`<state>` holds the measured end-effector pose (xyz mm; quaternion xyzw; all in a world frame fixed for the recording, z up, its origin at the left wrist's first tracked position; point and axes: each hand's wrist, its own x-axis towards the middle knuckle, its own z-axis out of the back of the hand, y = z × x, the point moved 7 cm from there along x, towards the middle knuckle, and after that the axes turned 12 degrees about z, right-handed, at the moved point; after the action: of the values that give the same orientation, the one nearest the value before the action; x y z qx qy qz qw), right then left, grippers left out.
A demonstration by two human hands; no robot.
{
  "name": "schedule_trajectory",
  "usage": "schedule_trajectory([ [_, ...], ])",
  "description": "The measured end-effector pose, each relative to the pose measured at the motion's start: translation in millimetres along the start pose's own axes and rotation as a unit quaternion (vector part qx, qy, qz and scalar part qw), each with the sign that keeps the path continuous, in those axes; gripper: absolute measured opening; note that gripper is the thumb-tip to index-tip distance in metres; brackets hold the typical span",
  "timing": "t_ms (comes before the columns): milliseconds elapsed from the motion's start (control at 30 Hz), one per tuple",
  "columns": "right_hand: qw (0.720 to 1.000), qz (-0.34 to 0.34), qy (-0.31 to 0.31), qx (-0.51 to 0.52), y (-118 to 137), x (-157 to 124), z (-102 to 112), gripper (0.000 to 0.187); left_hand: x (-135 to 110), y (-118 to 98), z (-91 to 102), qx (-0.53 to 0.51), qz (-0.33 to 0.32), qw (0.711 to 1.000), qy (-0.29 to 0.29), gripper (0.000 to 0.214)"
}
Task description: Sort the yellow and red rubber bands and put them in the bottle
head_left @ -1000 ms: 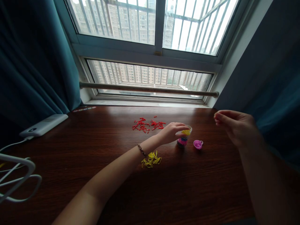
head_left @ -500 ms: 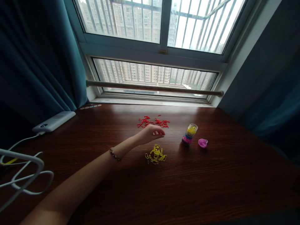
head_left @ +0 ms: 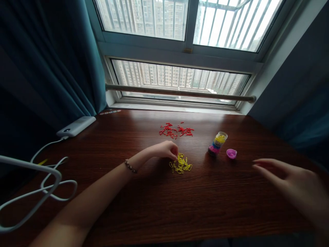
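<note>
Small yellow clip-like loops (head_left: 181,166) lie in a loose pile on the brown table. My left hand (head_left: 166,150) is at the upper left edge of this pile, fingers bent down and pinched together. What sits between those fingertips is too small to make out. Out to the right is my right hand (head_left: 290,180), slightly blurred, its thumb and fingers a little apart with nothing seen between them. Between the hands stands a clear jar (head_left: 217,144) with yellow, blue, pink and dark layers inside. A small purple cup-shaped lid (head_left: 231,153) lies beside it.
Small red pieces (head_left: 177,130) are scattered behind the yellow pile. At the left, a white power bank (head_left: 76,126) has a cable (head_left: 48,144) plugged in, and looped white cord (head_left: 55,178) lies in front. A barred window and rail (head_left: 180,92) close off the back.
My left hand has lowered to the yellow pile from above it. My right hand has come into view from the right. The whole view has shifted slightly.
</note>
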<state>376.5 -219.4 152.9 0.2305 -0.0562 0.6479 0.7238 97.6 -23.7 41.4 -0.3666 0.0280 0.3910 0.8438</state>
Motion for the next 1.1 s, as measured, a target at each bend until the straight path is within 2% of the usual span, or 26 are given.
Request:
schedule_trajectory([
  [33,0.994,0.048,0.076,0.069,31,8,-27,0.025,0,0,-1.2,0.006,0.007,1.0,-0.009,0.029],
  [67,0.974,0.106,0.159,0.121,65,14,-55,0.026,1,1,-2.8,0.011,0.014,1.0,-0.014,0.031],
  [100,0.955,0.149,0.214,0.144,95,19,-78,0.028,1,1,-4.6,0.016,0.021,1.0,-0.016,0.032],
  [167,0.943,0.18,0.256,0.113,132,33,-114,0.031,1,1,-7.4,0.021,0.031,0.999,-0.017,0.031],
  [233,0.939,0.19,0.284,0.047,151,48,-145,0.032,2,1,-8.5,0.019,0.032,0.999,-0.021,0.026],
  [333,0.929,0.202,0.31,-0.009,161,65,-175,0.035,3,0,-8.7,0.004,0.019,1.0,-0.022,0.019],
  [400,0.923,0.21,0.323,-0.017,166,70,-187,0.034,3,2,-8.6,-0.002,0.015,1.0,-0.022,0.016],
  [500,0.918,0.218,0.331,0.006,172,73,-197,0.02,5,5,-8.2,-0.003,0.019,1.0,-0.022,0.015],
  [667,0.911,0.214,0.343,0.089,165,76,-203,0.013,8,8,-9.6,-0.024,0.023,0.999,-0.009,0.015],
  [833,0.913,0.218,0.309,0.151,154,90,-185,0.012,8,7,-10.0,-0.025,0.028,0.999,0.001,0.016],
  [900,0.915,0.233,0.28,0.174,156,95,-167,0.012,8,7,-10.0,-0.026,0.033,0.999,0.005,0.017],
  [1000,0.927,0.241,0.216,0.189,154,104,-127,0.012,9,8,-10.5,-0.031,0.039,0.999,0.007,0.019],
  [1100,0.947,0.2,0.144,0.208,131,117,-80,0.014,10,10,-11.5,-0.031,0.046,0.998,0.009,0.021],
])
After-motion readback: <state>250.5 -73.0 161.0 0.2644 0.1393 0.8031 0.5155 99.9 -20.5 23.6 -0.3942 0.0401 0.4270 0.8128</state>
